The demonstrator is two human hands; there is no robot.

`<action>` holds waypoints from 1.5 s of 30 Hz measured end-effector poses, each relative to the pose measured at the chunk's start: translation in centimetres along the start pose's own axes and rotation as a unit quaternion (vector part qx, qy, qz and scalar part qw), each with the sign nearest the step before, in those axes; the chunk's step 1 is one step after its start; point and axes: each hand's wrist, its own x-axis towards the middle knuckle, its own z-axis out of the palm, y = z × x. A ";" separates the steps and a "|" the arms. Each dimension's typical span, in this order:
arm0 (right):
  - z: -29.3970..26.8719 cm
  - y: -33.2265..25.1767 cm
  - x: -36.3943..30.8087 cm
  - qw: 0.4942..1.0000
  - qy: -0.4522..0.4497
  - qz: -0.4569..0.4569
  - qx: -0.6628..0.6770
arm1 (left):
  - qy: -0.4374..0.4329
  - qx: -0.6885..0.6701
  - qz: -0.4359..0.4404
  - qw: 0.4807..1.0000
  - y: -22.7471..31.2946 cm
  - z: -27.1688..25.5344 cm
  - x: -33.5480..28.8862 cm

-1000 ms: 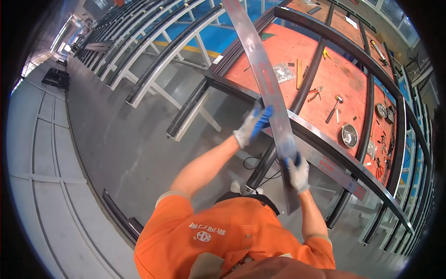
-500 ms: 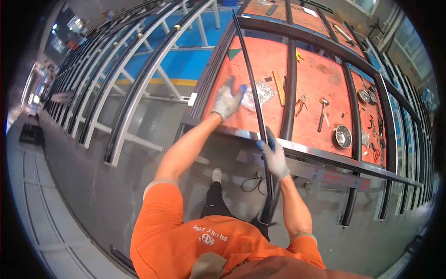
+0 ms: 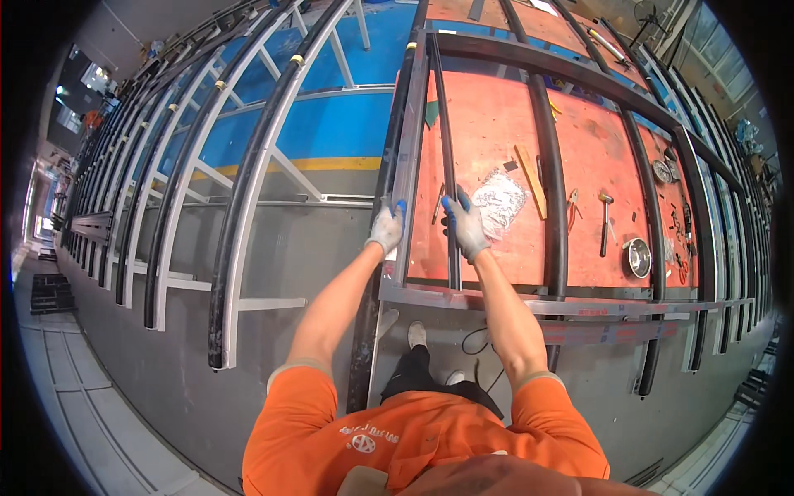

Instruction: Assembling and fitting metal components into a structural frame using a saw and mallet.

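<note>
A large dark metal frame [image 3: 402, 182] lies across bars and a red-orange board [image 3: 488, 107]. My left hand [image 3: 387, 227], in a grey glove with blue fingertips, is closed around the frame's left side rail; part of its fingers is hidden. Inside the frame, a long thin black strip [image 3: 447, 140] runs roughly parallel to that rail, its near end close to the front rail. My right hand [image 3: 466, 226], gloved alike, grips this strip. Just right of the right hand lies a clear plastic bag [image 3: 499, 202] of small parts.
Beyond the bag are a yellow wooden strip [image 3: 531, 182], pliers [image 3: 572, 207], a hammer [image 3: 605, 223] and a metal bowl [image 3: 637, 258]. Padded rack bars [image 3: 248, 198] stand in a row at left. A cable [image 3: 475, 341] lies on the floor near my feet.
The black strip has gone from slanting across the front rail to lying inside the frame beside the left rail. My left hand has closed on that rail. My view has shifted left.
</note>
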 end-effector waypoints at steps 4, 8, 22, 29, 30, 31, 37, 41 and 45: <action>3.1 2.4 0.9 1.000 -0.004 -0.003 0.005 | -0.026 -0.010 -0.056 0.998 0.1 -1.0 -0.6; 3.7 6.3 3.1 0.996 0.022 -0.069 -0.048 | -0.021 -0.036 -0.048 0.998 0.1 -0.2 -0.3; 7.9 8.0 2.7 0.974 -0.005 -0.063 -0.216 | -0.109 -0.114 -0.066 0.985 9.1 -3.4 8.4; 8.4 8.4 2.4 0.968 0.000 -0.104 -0.230 | -0.010 0.142 -0.095 0.985 7.5 -0.1 12.8; 8.4 8.0 2.2 0.969 -0.002 -0.085 -0.232 | -0.017 0.139 -0.100 0.985 7.6 -0.1 12.7; 8.5 7.6 2.1 0.970 -0.004 -0.064 -0.233 | -0.024 0.136 -0.106 0.985 7.6 -0.1 12.5; 8.3 8.2 3.4 0.973 -0.055 0.008 -0.224 | -0.017 0.180 -0.079 0.980 7.6 -0.5 14.2; 7.9 8.8 3.6 0.973 -0.009 -0.057 -0.222 | 0.015 0.244 -0.072 0.967 8.4 0.9 13.8; 8.0 8.7 1.1 0.956 -0.021 0.011 -0.291 | -0.041 0.233 -0.113 0.965 7.6 0.5 14.2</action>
